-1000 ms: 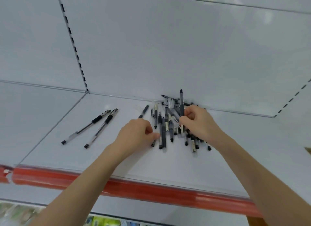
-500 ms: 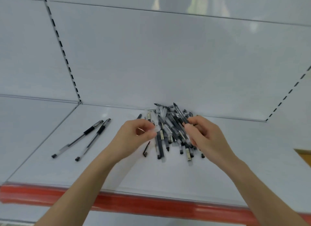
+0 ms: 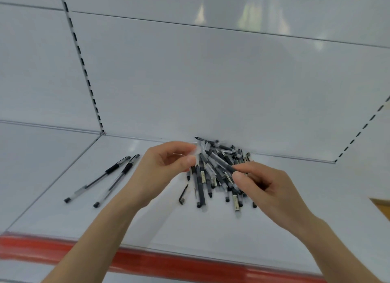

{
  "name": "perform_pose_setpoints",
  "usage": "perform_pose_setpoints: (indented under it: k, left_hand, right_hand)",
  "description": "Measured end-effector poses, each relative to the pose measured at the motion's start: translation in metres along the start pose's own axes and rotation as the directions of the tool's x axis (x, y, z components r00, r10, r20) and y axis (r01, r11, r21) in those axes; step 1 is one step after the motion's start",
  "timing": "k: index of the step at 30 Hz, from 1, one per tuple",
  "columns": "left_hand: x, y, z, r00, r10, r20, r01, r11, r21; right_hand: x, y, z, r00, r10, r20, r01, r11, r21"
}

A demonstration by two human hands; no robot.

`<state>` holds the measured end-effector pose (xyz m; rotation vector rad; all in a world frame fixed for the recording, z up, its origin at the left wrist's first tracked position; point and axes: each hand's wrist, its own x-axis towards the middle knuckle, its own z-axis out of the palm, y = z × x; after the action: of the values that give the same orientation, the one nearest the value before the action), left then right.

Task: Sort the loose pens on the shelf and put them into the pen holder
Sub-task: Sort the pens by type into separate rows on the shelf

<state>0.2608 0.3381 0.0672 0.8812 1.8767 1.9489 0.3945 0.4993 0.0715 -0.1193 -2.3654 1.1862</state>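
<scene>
- pinching a dark pen [image 3: 220,161] between thumb and forefinger, the right hand [image 3: 266,191] was held above the near side of the pen pile [image 3: 215,183]; its other fingers were curled under the palm.
- the dark pen ran from the right-hand fingertips up and across toward the left hand [image 3: 161,171], raised clear of the shelf [image 3: 69,215].
- the left hand was raised with its fingers curled; thumb and forefinger were closed to a narrow gap on a clear piece [image 3: 197,151], which was blurred. whether that piece belonged to the dark pen could not be told.
- the pen pile lay on the shelf behind and below both hands, fanned from the back panel [image 3: 211,82] toward the person, mostly dark barrels with some clear caps.
- a short dark clip-like part [image 3: 183,195] lay alone on the shelf, below the gap between the hands and just beside the pile.
- two clear pens with black grips [image 3: 105,177] lay side by side, well apart from the pile, outboard of the left hand.
- a red strip [image 3: 147,259] ran along the shelf front under both forearms.
- a slotted upright [image 3: 84,72] stood far beyond the left hand.
</scene>
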Motion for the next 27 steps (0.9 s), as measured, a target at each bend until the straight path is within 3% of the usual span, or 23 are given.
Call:
perform_pose_setpoints:
  k: [3,6,12,18,27]
  left_hand:
    - [0.0,0.001,0.003,1.0,-0.003,0.004,0.003,1.0,-0.022]
    - [0.001,0.003,0.007,0.993,-0.115,-0.03,0.105,0.969,-0.223]
    - [0.006,0.012,0.013,0.945,-0.325,0.034,0.279,0.748,-0.603]
    - [0.003,0.012,0.017,0.949,-0.313,0.03,0.26,0.728,-0.635]
    - [-0.004,0.008,0.022,0.981,-0.167,-0.102,0.102,0.881,-0.462]
  right_hand:
    - [-0.001,0.001,-0.001,1.0,0.004,-0.022,-0.004,1.0,0.01]
    - [-0.001,-0.002,-0.002,0.998,-0.01,-0.057,0.012,0.999,0.031]
    - [-0.005,-0.005,0.003,1.0,-0.007,-0.007,0.007,1.0,0.025]
    - [-0.008,-0.008,0.014,0.999,-0.047,0.021,0.048,0.998,-0.031]
    - [-0.006,-0.011,0.02,1.0,0.022,-0.013,-0.022,1.0,0.013]
